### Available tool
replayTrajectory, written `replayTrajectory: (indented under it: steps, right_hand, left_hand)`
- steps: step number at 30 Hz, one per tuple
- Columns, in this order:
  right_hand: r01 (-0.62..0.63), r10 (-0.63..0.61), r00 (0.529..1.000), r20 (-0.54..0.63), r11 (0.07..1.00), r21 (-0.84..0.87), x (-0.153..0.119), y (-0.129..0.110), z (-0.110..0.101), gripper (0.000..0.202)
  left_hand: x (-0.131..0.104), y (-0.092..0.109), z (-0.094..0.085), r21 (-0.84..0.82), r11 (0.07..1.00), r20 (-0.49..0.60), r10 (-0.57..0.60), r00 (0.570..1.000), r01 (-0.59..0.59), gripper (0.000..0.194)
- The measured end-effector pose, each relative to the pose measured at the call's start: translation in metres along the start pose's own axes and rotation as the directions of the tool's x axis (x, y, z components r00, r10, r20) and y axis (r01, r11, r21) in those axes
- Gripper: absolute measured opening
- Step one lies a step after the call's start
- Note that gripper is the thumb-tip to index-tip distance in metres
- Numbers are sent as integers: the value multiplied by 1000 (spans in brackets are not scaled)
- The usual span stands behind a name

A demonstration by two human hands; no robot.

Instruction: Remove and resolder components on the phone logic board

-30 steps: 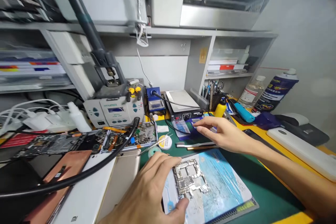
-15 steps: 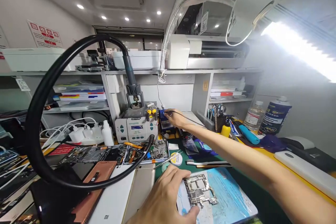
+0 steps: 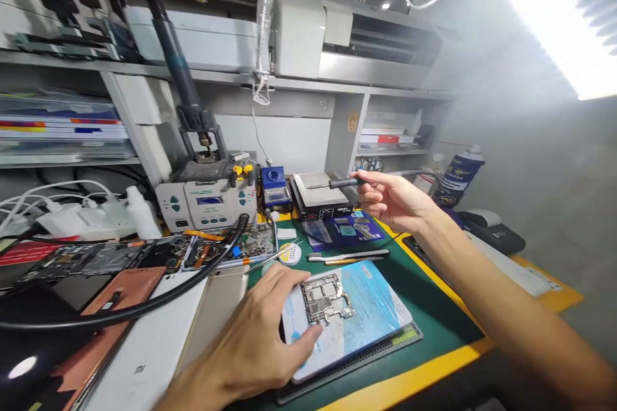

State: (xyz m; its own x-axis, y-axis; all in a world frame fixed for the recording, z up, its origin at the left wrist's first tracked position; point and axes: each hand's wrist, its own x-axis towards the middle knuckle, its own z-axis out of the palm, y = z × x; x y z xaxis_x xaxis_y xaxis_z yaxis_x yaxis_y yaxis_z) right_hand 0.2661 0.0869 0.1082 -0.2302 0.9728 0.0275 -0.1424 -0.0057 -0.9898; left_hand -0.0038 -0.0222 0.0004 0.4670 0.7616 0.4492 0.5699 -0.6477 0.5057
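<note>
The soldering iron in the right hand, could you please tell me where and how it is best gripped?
I would grip the soldering iron by its dark ribbed handle, coming from the right, as the right hand does. Its slim bare tip points left, so this should keep fingers behind the metal.

Left hand (image 3: pixel 263 318), just left of the circuit board (image 3: pixel 328 298): bare, broad across the back, fingers long and slim, knuckles low and rounded. Thumb thicker than the fingers, tip blunt. Wrist behind it bare too, a short stretch of left forearm (image 3: pixel 197 385) showing nearer the person than the board. Right hand (image 3: pixel 393 198), beyond the board and to its right: bare, smaller in view, fingers slender, tapering at the tips. Wrist slim. Right forearm (image 3: pixel 486 289), right of the board: bare along its whole visible length, smooth in outline, widening toward the elbow end. Nails too small to make out.
</note>
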Motion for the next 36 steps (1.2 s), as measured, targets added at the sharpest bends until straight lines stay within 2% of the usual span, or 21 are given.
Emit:
replayTrajectory:
  steps: [4, 7, 10, 14, 17, 19, 21, 22, 26, 30, 33, 36]
  right_hand:
    - [-118, 101, 989, 106, 978, 172, -8, 12, -7, 21]
    - [-267, 216, 950, 227, 937, 225, -9, 25, -7, 13]
    - [-344, 258, 919, 298, 895, 284, -12, 40, -5, 11]
    - [-409, 305, 893, 331, 858, 312, -17, 57, -5, 25]
    - [-451, 359, 880, 310, 837, 311, -22, 64, -6, 30]
    - [-469, 387, 874, 294, 828, 308, -26, 66, -6, 27]
    - [-489, 409, 862, 299, 827, 277, -29, 68, -4, 13]
    - [-493, 414, 857, 307, 833, 252, -31, 69, -4, 11]
    - [-463, 399, 859, 320, 873, 153, -35, 77, -1, 25]
    - [-371, 339, 912, 228, 922, 111, -42, 82, -1, 15]
    - [-317, 301, 940, 162, 945, 84, -49, 84, -2, 7]
    - [-281, 273, 955, 119, 958, 51, -55, 88, -3, 6]
  left_hand:
    - [0, -3, 2, 86, 996, -1, 20, 1000, -20, 45]
    - [-1, -6, 1, 152, 988, 24, 19, 1000, -23, 48]
    - [-2, -11, -2, 207, 978, 68, -1, 998, -14, 54]
    - [-3, -14, -4, 239, 971, 95, -12, 995, -11, 60]
    - [-1, -11, -4, 251, 967, 71, 35, 997, -52, 64]
    - [1, -8, -4, 246, 966, 38, 65, 997, -73, 63]
    - [4, -4, -3, 234, 969, 18, 75, 997, -77, 60]
    - [6, -3, -3, 235, 969, 20, 76, 997, -78, 59]
    - [13, -1, -4, 320, 939, 72, 107, 992, -125, 58]
    - [20, -2, -8, 414, 894, 142, 122, 982, -171, 53]
    - [20, -5, -9, 407, 900, 175, 92, 980, -157, 49]
    - [13, -10, -4, 388, 910, 157, 91, 983, -146, 52]
